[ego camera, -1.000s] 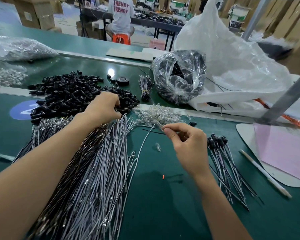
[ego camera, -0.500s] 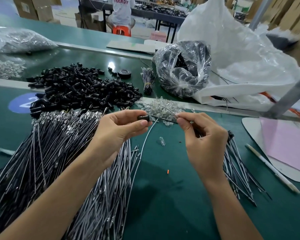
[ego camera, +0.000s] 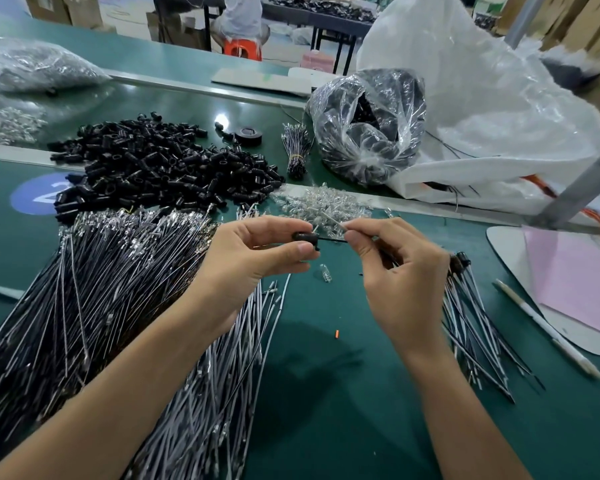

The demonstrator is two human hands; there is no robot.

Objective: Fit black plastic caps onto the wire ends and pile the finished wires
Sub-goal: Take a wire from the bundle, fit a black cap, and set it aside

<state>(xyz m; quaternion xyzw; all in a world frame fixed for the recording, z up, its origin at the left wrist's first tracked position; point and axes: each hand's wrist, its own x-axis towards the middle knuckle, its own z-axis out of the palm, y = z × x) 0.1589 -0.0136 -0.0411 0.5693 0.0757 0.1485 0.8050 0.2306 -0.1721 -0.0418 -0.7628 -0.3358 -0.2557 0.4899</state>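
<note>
Green matting (ego camera: 326, 393) covers a long bench in a workshop lined with cardboard boxes. Beyond it a person (ego camera: 241, 15), cut off at the shoulders, sits on an orange stool (ego camera: 242, 49).

Fingers cover the joint, so I cannot tell whether the wire (ego camera: 331, 240) tip has entered the black cap (ego camera: 305, 237). The left hand (ego camera: 246, 268) pinches that one cap between thumb and forefinger. The right hand (ego camera: 399, 271) pinches the one thin wire just beside it, and both are held above the matting.

Three heaps are too dense to count: loose caps (ego camera: 160, 168), bare wires (ego camera: 101, 289) under the left forearm, and clear bulbs (ego camera: 323, 204). The capped wires (ego camera: 471, 317) fan out partly behind the right wrist.

Also there are one tape roll (ego camera: 248, 136), one tied bundle (ego camera: 297, 150), one pen (ego camera: 548, 334), one stray bulb (ego camera: 325, 273), one clear bag (ego camera: 368, 129) and one white sack (ego camera: 482, 98).
</note>
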